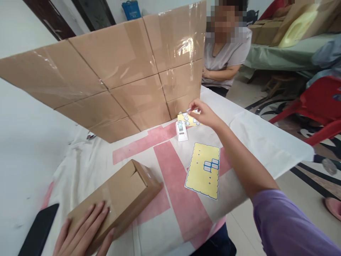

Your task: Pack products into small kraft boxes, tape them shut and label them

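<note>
My left hand (82, 231) lies flat with fingers stretched out on the near end of a brown cardboard box (119, 195) at the table's front left. My right hand (204, 113) reaches far across the table, fingers pinched on a small white sticker above a yellow sticker sheet (189, 119) that lies by the cardboard wall. A small white device (181, 131) stands just left of that hand. A second yellow sheet (204, 170) with a few blue-edged stickers lies flat below my right forearm.
A tall taped cardboard wall (119, 71) stands across the back of the table. A black phone (38, 231) lies at the front left edge. Another person (223, 60) sits behind the far right corner. A red plastic chair (314, 106) stands at the right.
</note>
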`<state>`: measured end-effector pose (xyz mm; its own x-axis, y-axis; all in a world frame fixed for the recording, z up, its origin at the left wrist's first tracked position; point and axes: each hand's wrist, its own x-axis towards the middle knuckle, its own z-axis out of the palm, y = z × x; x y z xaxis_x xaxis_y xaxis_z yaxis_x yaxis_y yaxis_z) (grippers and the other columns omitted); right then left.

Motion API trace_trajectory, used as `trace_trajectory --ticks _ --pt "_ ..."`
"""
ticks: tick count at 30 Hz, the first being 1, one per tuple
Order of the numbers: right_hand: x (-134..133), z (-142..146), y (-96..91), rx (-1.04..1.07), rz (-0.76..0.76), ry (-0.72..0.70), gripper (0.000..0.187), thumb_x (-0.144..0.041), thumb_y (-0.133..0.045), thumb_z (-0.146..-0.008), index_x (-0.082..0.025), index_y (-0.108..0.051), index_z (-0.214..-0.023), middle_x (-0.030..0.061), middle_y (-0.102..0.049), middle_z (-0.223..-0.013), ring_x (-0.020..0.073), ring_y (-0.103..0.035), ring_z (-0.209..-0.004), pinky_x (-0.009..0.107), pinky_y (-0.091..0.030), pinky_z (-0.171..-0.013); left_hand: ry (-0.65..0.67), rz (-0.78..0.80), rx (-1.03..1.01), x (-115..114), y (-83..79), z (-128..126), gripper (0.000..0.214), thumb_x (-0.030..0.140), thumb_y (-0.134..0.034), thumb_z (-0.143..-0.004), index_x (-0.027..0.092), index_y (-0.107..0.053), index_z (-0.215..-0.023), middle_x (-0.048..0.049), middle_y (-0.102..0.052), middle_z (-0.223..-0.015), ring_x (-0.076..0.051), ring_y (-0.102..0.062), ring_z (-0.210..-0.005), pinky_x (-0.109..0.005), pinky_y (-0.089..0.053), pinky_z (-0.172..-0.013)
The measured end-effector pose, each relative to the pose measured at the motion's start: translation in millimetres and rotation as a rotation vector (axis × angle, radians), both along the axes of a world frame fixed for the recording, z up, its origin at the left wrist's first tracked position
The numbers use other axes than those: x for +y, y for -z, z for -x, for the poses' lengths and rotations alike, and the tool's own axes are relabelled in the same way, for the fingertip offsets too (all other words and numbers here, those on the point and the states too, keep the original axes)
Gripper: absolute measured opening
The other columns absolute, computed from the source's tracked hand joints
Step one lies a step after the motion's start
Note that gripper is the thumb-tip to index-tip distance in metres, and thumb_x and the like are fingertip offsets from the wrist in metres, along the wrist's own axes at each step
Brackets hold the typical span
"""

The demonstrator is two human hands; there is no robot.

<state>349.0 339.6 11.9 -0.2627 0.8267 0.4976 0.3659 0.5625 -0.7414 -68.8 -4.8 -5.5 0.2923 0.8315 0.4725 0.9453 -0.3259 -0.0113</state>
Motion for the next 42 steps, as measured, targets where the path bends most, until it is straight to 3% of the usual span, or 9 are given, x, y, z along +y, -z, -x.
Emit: trace_trajectory --ticks 2,4,6,10,14,22,29,35,42 --pt "-44.7 39.9 -0.2 0.158 0.14 -0.39 0.016 -0.029 -0.067 -0.085 -0.02 -0.056 -0.093 0.0035 -0.061 -0.095 0.0185 -0.06 -0.088 0.033 -0.045 -0.08 0.01 0.007 -0.003 1.6 -5.2 2.2 0.058 0.036 -0.065 -0.086 0.025 -0.056 -0.143 -0.0107 -0.067 -0.137 -0.031 -0.062 -0.127 -0.05 -0.025 -0.126" --pt "-90.3 77.6 14.3 0.236 0.364 -0.73 0.015 -0.03 -0.065 -0.088 -0.02 -0.055 -0.094 0.0028 -0.062 -0.095 0.0162 -0.061 -0.085 0.031 -0.047 -0.076 0.01 0.015 -0.028 3.5 -8.2 2.3 0.055 0.033 -0.067 -0.086 0.024 -0.058 -0.139 -0.012 -0.068 -0.136 -0.031 -0.062 -0.126 -0.052 -0.028 -0.124" --pt "-125.0 107.1 35.7 0.201 0.511 -0.865 0.014 -0.029 -0.067 -0.088 -0.02 -0.057 -0.095 0.0025 -0.063 -0.097 0.0139 -0.06 -0.083 0.027 -0.046 -0.073 0.011 0.019 -0.045 4.5 -9.6 1.0 0.054 0.03 -0.068 -0.085 0.024 -0.059 -0.137 -0.0125 -0.068 -0.135 -0.031 -0.063 -0.126 -0.053 -0.03 -0.123" --pt "-148.6 135.5 68.7 0.165 0.617 -0.866 0.011 -0.024 -0.066 -0.09 -0.02 -0.057 -0.095 0.0022 -0.06 -0.104 0.0113 -0.056 -0.081 0.024 -0.044 -0.07 -0.009 0.037 -0.097 0.4 -10.0 -3.6 0.054 0.025 -0.072 -0.083 0.025 -0.061 -0.136 -0.0123 -0.067 -0.137 -0.033 -0.061 -0.129 -0.058 -0.031 -0.122" --pt "-145.5 139.9 79.6 0.195 0.682 -0.894 0.01 -0.026 -0.064 -0.092 -0.02 -0.055 -0.095 0.0019 -0.057 -0.104 0.0118 -0.055 -0.082 0.025 -0.044 -0.07 -0.033 0.069 -0.148 -6.5 -10.5 -7.1 0.056 0.017 -0.072 -0.082 0.027 -0.062 -0.136 -0.0081 -0.064 -0.141 -0.032 -0.058 -0.134 -0.061 -0.031 -0.123" --pt "-143.0 142.0 85.5 0.263 0.817 -0.922 0.012 -0.027 -0.06 -0.095 -0.021 -0.05 -0.092 0.0 -0.058 -0.092 0.0133 -0.054 -0.08 0.028 -0.043 -0.075 0.027 -0.003 -0.156 -1.3 -4.6 0.4 0.066 0.007 -0.075 -0.077 0.031 -0.062 -0.137 -0.0023 -0.064 -0.141 -0.03 -0.059 -0.132 -0.059 -0.034 -0.122" --pt "-139.5 144.1 88.6 0.231 0.757 -0.954 0.01 -0.025 -0.054 -0.097 -0.021 -0.047 -0.092 -0.0013 -0.053 -0.089 0.0122 -0.049 -0.074 0.026 -0.042 -0.07 0.001 -0.006 -0.178 -0.7 -6.3 -10.3 0.066 0.012 -0.074 -0.079 0.035 -0.061 -0.138 0.0004 -0.063 -0.143 -0.03 -0.059 -0.132 -0.059 -0.033 -0.122" --pt "-136.8 143.0 91.1 0.244 0.808 -1.023 0.009 -0.027 -0.052 -0.099 -0.022 -0.046 -0.095 -0.0002 -0.054 -0.092 0.0116 -0.045 -0.072 0.026 -0.039 -0.068 -0.056 0.009 -0.209 -2.3 -9.8 -21.3 0.066 0.018 -0.071 -0.079 0.042 -0.059 -0.14 0.0067 -0.06 -0.145 -0.033 -0.059 -0.132 -0.063 -0.032 -0.121" --pt "-135.6 141.7 85.1 0.245 0.749 -1.029 0.008 -0.021 -0.049 -0.098 -0.021 -0.045 -0.091 -0.0003 -0.053 -0.092 0.0121 -0.043 -0.078 0.026 -0.036 -0.073 -0.017 -0.006 -0.161 -2.5 -8.3 -15.9 0.064 0.013 -0.071 -0.081 0.036 -0.059 -0.14 0.0018 -0.061 -0.144 -0.03 -0.058 -0.134 -0.06 -0.033 -0.122"
